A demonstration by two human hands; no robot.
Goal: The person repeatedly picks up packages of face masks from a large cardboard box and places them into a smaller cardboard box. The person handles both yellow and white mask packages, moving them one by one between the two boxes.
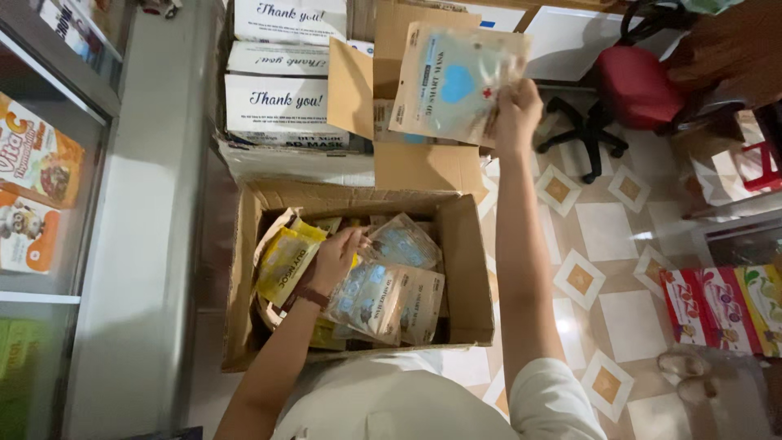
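My right hand (516, 114) is raised over the far boxes and grips a flat clear packet of masks with a blue heart print (450, 81). My left hand (334, 259) reaches down into an open brown cardboard box (468, 269) on the floor. Its fingers rest among yellow packets (285, 261) and touch the clear mask packets (387, 297) piled inside. The box flaps stand open and its lower contents are hidden under the packets.
White printed boxes (277, 102) are stacked behind, next to another open brown carton (358, 85). A glass display cabinet (49, 204) runs along the left. A red office chair (631, 85) and colourful boxes (725, 310) stand on the tiled floor to the right.
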